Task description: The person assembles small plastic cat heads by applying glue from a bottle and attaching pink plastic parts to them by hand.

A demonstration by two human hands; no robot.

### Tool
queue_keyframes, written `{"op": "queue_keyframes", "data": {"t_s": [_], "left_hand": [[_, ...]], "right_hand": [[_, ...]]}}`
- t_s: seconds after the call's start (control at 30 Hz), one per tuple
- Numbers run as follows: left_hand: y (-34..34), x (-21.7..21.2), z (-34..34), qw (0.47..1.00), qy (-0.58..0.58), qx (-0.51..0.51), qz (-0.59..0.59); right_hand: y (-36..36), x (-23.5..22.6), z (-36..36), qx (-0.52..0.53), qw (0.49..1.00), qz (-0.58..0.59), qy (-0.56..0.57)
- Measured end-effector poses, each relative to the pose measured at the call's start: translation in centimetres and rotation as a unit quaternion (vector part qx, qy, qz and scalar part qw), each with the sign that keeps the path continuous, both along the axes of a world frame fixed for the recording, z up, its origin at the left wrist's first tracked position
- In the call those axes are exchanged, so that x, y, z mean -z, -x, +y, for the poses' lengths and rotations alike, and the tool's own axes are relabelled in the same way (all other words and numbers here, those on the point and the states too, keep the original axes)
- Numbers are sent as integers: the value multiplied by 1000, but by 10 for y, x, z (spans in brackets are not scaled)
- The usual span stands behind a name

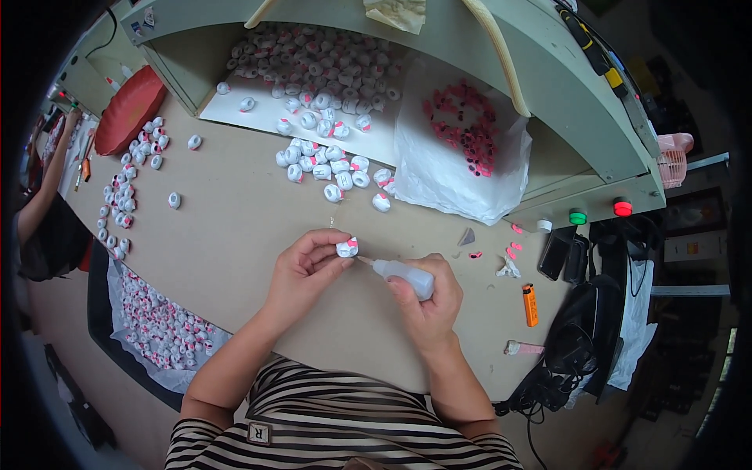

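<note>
Between the thumb and fingers of my left hand (307, 266) is a small round white piece with a pink patch (347, 247). My right hand (432, 299) is wrapped round a translucent squeeze bottle (406, 277) with a thin nozzle. The nozzle tip points left and is at or very near the lower right side of the white piece; whether it touches I cannot tell. Beyond my hands lies a loose group of similar white pieces (321, 160). Small pink parts (513, 249) lie on the table to the right of the bottle.
A heap of white pieces (329, 66) fills the shelf, beside pink parts (462, 117) on white plastic sheeting (439, 188). A red bowl (129, 110) stands far left, a full tray (160, 321) near left. An orange lighter (530, 305) and a phone (556, 252) lie right. Another person's arm (48, 176) shows at left.
</note>
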State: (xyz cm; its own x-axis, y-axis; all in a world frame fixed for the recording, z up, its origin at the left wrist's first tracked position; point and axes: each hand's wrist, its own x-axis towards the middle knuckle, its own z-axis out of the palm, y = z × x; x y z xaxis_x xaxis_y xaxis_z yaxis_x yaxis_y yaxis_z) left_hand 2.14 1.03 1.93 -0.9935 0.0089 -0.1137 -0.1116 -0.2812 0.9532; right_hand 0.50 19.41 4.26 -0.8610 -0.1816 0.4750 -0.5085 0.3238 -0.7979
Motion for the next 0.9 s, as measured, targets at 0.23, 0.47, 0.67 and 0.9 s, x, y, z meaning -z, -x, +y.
{"op": "queue_keyframes", "data": {"t_s": [0.23, 0.47, 0.67, 0.9], "left_hand": [[-2, 5, -2, 1000, 19, -3, 0], [1, 4, -1, 999, 39, 2, -7], [2, 4, -1, 999, 43, 18, -2], [2, 5, -7, 999, 26, 15, -13]], "right_hand": [[29, -6, 11, 36, 960, -188, 204], [148, -12, 33, 185, 959, -154, -150], [201, 14, 41, 187, 925, -10, -331], [164, -9, 23, 172, 945, -102, -259]]}}
